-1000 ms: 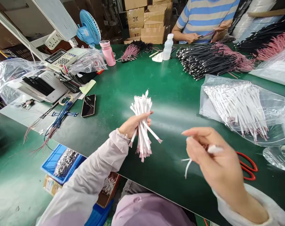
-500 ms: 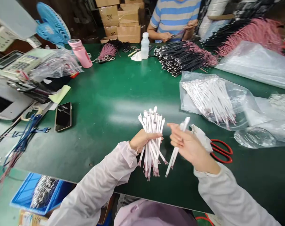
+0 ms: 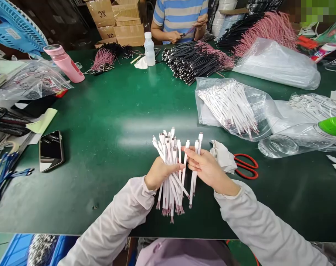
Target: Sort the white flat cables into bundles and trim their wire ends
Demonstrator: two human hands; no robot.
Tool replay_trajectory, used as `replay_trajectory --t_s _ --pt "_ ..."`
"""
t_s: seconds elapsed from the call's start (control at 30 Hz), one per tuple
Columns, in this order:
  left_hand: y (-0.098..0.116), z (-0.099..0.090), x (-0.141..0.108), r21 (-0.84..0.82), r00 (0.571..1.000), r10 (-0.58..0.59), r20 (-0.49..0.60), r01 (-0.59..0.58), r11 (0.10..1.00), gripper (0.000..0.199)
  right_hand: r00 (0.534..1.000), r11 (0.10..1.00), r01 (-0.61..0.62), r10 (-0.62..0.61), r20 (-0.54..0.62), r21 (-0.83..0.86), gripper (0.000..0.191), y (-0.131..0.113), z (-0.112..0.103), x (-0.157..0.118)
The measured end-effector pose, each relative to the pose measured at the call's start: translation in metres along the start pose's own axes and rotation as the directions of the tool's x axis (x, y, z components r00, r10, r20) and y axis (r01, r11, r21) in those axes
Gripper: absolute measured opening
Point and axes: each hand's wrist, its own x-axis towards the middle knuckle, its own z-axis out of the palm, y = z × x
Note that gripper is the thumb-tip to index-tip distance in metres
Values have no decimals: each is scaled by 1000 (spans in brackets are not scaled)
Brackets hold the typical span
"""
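A thick bundle of short white cables [image 3: 170, 184], with plugs at the top and pinkish wire ends at the bottom, is gripped in my left hand [image 3: 160, 171], thumb across the front. Close to its right side, my right hand [image 3: 205, 168] is closed on a few white cables [image 3: 193, 184]. The fingertips of my right hand touch one more cable at the bundle's right edge. Both hands are above the green table [image 3: 107, 122] near its front edge.
Right of my hands lie crumpled white material [image 3: 223, 157], red-handled scissors [image 3: 247, 166], a clear bottle [image 3: 295, 144] and a bag of white cables [image 3: 228, 107]. A phone [image 3: 51, 150] lies left. Across the table, a person [image 3: 181, 18] handles something beside black cables [image 3: 192, 61].
My right hand has moved in against the bundle's right side and now touches a cable there. The view has shifted right, bringing the green-capped bottle into sight.
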Motion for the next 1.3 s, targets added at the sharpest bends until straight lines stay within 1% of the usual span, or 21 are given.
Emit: replay_trajectory --t_s 0.1,0.17,0.23,0.3,0.37,0.47,0.57,0.63,0.7,0.83,0.9,0.97,1.03,1.17,1.3 --pt "0 -1 0 45 999 1 53 -3 999 27 995 998 -55 56 84 -10 32 -1 -3 1" --pt "0 -1 -1 67 998 4 59 -8 998 32 994 998 -59 60 92 -10 31 -1 -4 1" --pt "0 0 -1 54 999 20 32 -22 998 42 995 999 -50 50 83 -4 31 -1 -4 1" --pt "0 2 -2 3 999 35 -15 -35 999 48 997 999 -33 33 73 -1 31 -1 -3 1" --pt "1 2 -3 -73 999 22 -48 -25 997 50 998 1000 -17 17 58 -12 31 -1 -1 1" --pt "1 2 -3 -161 999 -3 -43 -4 987 48 1000 999 18 -18 15 -30 33 1 1 1" --pt "2 2 -2 -169 999 -21 -40 14 986 41 996 998 64 -63 -62 18 37 3 1 2" --pt "2 2 -1 -137 998 -24 -52 16 990 33 994 995 67 -60 -96 70 38 5 1 3" --pt "2 2 -1 -106 998 -3 -59 -3 994 29 997 993 45 -38 -63 105 39 5 1 3" --pt "1 2 0 -109 999 8 -51 -14 994 31 996 994 -35 27 80 102 38 5 2 2" --pt "0 1 0 -115 1000 4 -12 -5 993 34 995 996 -53 46 89 77 35 5 2 2" --pt "0 1 1 -111 1000 -1 31 4 994 35 998 998 -32 29 56 56 34 5 3 2" --pt "0 0 1 -118 999 5 38 0 993 35 1000 999 13 -13 -6 46 35 5 3 1" --pt "0 -1 1 -162 1000 -1 -3 0 987 38 986 993 120 -121 -117 -13 35 7 4 1" --pt "2 0 0 -190 999 -40 -36 32 981 40 969 980 177 -190 -159 -95 33 9 4 2"
